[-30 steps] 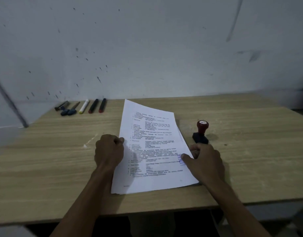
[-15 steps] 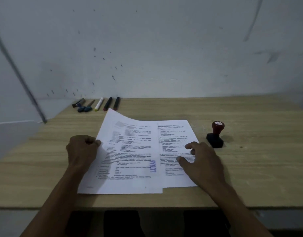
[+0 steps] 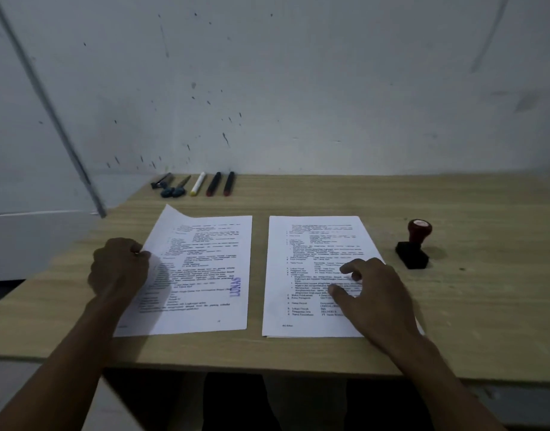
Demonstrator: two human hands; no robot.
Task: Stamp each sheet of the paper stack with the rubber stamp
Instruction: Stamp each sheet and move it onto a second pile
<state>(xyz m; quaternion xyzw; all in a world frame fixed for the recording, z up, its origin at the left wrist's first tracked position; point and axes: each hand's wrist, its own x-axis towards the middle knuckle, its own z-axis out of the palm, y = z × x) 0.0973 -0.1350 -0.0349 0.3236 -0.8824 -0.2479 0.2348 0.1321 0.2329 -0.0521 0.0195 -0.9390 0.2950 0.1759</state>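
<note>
A stamped sheet [image 3: 202, 269] with a blue "LUNAS" mark lies on the left of the wooden table [image 3: 454, 306]; its far left corner lifts a little. My left hand [image 3: 120, 269] pinches that sheet's left edge. The paper stack [image 3: 311, 250] lies to its right, and its top sheet shows no blue mark. My right hand [image 3: 376, 293] rests on the stack's right side with fingers spread and slightly bent. The rubber stamp [image 3: 414, 244], black base with a dark red knob, stands upright on the table to the right of the stack, a short way from my right hand.
Several pens and markers [image 3: 196, 184] lie in a row at the table's far left edge against the white wall. A thin metal rod [image 3: 50, 107] leans diagonally at the left. The table's near edge runs just below both sheets.
My left hand has drawn the stamped sheet leftward off the stack until it lies fully beside it. My right hand stayed on the stack. The stamp has not moved.
</note>
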